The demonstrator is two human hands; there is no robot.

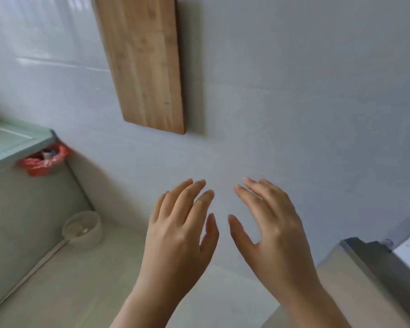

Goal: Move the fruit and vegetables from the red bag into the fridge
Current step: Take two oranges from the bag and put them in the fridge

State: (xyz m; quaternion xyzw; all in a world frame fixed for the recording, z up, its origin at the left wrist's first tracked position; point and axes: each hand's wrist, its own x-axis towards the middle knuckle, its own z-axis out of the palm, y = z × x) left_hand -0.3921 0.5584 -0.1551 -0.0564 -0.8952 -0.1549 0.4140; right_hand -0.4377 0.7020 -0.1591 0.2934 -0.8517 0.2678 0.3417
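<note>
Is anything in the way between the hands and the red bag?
Nothing visible blocks the way. The left hand and right hand hover open and empty; the red bag sits off to the left, its top partly hidden behind a pale green ledge.

The red bag (44, 160) is thin, crinkled plastic, bright red and slightly see-through where the light catches it. It sits at the far left of the view, tucked in the corner where the white tiled wall (270, 91) meets the pale front below a mint-green ledge (17, 140). The ledge's corner overhangs the bag and hides part of its left side. Its mouth is open and faces upward, with the rim bunched and turned outward in loose folds. In the opening a pale shape and a darker shape show, too blurred to tell what they are. The bag is well apart from the left hand (178, 230) and the right hand (270, 230).
</note>
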